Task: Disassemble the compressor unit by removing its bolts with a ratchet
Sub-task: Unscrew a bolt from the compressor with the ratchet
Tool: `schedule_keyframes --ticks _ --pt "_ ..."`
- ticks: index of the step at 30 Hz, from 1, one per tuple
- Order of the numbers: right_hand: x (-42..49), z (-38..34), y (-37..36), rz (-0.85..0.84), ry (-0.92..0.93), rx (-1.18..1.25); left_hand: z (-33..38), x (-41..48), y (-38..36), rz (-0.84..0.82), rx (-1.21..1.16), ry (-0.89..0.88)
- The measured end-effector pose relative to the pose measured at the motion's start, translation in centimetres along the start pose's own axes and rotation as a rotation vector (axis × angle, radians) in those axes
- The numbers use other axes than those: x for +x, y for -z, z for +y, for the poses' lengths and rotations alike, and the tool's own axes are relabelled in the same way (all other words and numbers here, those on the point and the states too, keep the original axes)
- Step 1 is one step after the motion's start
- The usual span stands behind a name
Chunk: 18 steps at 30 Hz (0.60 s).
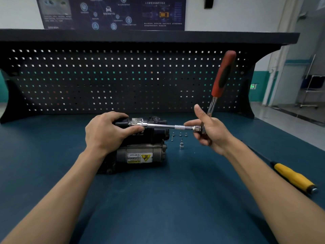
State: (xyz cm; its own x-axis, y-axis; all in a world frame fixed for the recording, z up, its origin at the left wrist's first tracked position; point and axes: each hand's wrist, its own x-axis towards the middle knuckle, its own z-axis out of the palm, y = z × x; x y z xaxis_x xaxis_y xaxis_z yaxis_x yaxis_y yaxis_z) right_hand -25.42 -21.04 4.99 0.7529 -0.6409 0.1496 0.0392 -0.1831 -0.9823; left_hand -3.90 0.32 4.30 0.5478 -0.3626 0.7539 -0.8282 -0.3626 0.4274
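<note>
Step in hand: bolt removal, part way through. The compressor unit [140, 152] sits on the bench [158, 199] at the centre of the frame, with its warning label facing the camera. Four loose bolts [180, 134] stand on the bench just right of the unit, with a spare socket [181, 146] near them, so some fasteners appear to be out already.

Tool position: the ratchet [224, 74] is fitted with a long extension bar [163, 126]. The bar lies roughly level across the top of the unit and its far end meets the housing at centre left. The red and black handle points up toward the upper right of the frame.

Hands: the left hand [105, 132] grips the black top of the unit. Its fingers [119, 118] curl over the housing and the thumb lies along the socket end of the bar. The right hand [212, 134] is closed round the ratchet head, thumb raised, with the index finger along the joint with the bar.

Whether the socket is seated on a bolt head cannot be told; the left hand covers that point.

Next move, as judged:
- Keep the bar in line with the bolt.
- Hold the unit against rotation with the left hand.
- Move the right hand up to the handle for leverage.

A yellow-handled screwdriver [295, 176] lies at the lower right.
</note>
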Motion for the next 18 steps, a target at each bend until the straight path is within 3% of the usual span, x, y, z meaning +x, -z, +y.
schedule_keyframes --ticks 9,13,18 --pt "-0.2 -0.5 0.4 -0.229 -0.359 0.246 -0.2 0.0 0.2 -0.024 -0.014 -0.03" --pt "-0.2 -0.8 1.0 -0.295 -0.389 0.362 -0.3 0.0 0.3 -0.045 -0.1 -0.037" --pt "-0.2 -0.9 1.1 -0.306 -0.356 0.322 -0.3 0.0 0.4 -0.06 -0.131 -0.044"
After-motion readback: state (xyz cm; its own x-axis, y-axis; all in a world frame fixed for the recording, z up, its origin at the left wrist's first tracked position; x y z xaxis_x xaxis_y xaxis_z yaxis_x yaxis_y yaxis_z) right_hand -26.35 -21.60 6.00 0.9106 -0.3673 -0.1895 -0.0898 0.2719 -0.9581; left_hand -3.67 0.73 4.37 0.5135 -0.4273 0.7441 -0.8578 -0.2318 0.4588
